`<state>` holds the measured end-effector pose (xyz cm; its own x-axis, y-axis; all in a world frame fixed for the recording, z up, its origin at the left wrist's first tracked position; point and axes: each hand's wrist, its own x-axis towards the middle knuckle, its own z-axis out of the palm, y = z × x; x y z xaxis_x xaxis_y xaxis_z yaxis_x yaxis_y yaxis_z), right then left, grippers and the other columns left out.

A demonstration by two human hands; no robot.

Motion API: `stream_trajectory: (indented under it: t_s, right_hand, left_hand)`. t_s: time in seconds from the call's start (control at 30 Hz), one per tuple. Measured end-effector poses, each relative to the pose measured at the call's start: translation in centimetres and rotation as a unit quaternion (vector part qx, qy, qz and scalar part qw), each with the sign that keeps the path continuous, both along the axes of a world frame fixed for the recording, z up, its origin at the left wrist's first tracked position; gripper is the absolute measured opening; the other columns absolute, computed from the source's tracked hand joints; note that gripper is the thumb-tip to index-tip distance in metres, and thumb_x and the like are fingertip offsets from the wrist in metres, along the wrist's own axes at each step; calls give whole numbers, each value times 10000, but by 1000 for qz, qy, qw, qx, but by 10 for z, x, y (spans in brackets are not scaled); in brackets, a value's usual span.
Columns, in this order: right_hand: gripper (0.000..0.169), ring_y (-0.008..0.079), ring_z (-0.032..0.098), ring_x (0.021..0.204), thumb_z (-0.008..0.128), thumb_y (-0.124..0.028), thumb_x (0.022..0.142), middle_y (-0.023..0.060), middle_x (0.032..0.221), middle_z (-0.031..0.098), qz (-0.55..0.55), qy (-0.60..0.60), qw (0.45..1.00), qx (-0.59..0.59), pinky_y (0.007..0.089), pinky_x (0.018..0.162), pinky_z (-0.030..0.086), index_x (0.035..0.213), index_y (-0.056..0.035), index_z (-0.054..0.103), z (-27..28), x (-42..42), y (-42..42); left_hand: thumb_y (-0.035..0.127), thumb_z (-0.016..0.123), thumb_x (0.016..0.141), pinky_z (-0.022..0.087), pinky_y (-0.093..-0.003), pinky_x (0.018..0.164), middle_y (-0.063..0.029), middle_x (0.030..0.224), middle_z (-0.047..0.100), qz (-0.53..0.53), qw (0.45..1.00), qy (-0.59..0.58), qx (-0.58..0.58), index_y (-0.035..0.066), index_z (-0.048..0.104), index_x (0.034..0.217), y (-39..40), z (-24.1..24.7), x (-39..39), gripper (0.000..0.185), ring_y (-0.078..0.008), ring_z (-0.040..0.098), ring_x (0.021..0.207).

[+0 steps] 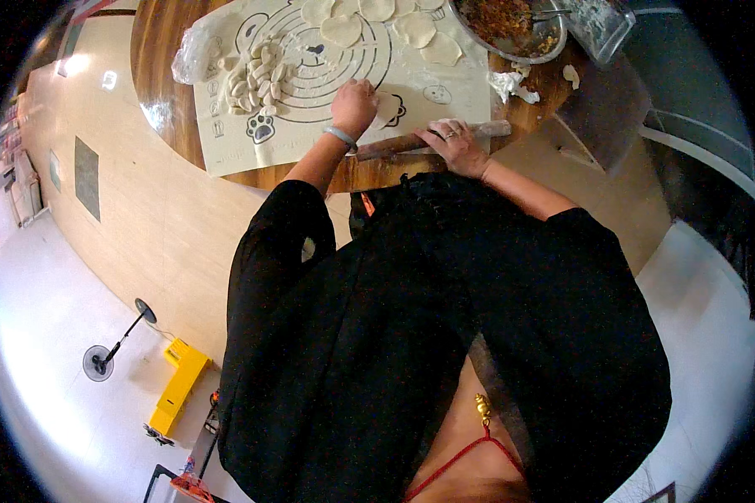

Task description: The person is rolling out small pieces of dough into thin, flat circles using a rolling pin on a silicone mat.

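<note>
My left hand [355, 105], with a bangle at its wrist, pinches the left edge of a small dough round [387, 109] on the printed pastry mat [327, 139]. My right hand [454, 143] lies over a wooden rolling pin [395, 146], which rests slantwise near the mat's front edge, just below the dough round. A pile of small dough pieces [258, 85] sits on the mat to the left. Several flat dough wrappers [341, 31] lie floured at the mat's far side, some overlapping.
A metal bowl of brown filling [503, 25] with a utensil in it stands at the back right, beside a clear container of flour [594, 28]. Crumpled white tissue [513, 87] lies below the bowl. A clear plastic bag [195, 53] is on the left by the wooden table's edge [163, 119].
</note>
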<state>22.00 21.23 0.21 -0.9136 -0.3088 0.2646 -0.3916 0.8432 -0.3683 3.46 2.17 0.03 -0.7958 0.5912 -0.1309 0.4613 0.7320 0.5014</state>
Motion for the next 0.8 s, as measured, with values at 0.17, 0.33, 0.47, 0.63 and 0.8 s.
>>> stream_trajectory:
  t_s: [0.17, 0.33, 0.47, 0.63, 0.8]
  right_hand:
    - [482, 275, 505, 1079, 484, -81, 800, 99, 1114, 529, -9, 5, 1000, 19, 405, 945, 397, 1277, -115, 541, -1, 7, 8]
    - [502, 279, 510, 1070, 485, -65, 794, 97, 1115, 537, -5, -9, 999, 40, 393, 946, 404, 1292, -111, 528, 0, 7, 14]
    - [533, 303, 505, 1062, 472, -80, 811, 106, 1137, 532, 4, -35, 999, 32, 411, 956, 403, 1342, -126, 478, 0, 8, 18]
    - [549, 301, 509, 1060, 529, -34, 764, 101, 1133, 540, 11, -52, 999, 7, 424, 945, 404, 1306, -121, 502, 16, 6, 27]
    - [558, 299, 510, 1059, 544, -26, 746, 91, 1145, 541, -10, -46, 999, 16, 425, 942, 404, 1295, -114, 507, 24, -10, 34]
  left_hand:
    - [146, 650, 777, 509, -412, 706, -162, 935, 644, 62, 992, -108, -32, 40, 600, 936, 1, 18, 6, 198, -333, 633, 823]
    - [45, 662, 809, 556, -341, 683, -140, 931, 646, 269, 801, -433, 313, -37, 574, 1026, 3, 13, 8, 248, -246, 652, 807]
    - [21, 671, 810, 577, -314, 638, -141, 929, 636, 349, 697, -497, 381, -81, 560, 1016, 14, 28, 18, 255, -225, 653, 808]
    - [155, 737, 774, 548, -311, 602, -131, 766, 655, 299, 899, -298, 113, -54, 604, 911, -12, 22, 30, 283, -206, 664, 688]
    - [262, 682, 831, 504, -375, 653, -146, 746, 647, 295, 944, -78, 124, -23, 596, 862, -41, 6, 29, 299, -298, 641, 703]
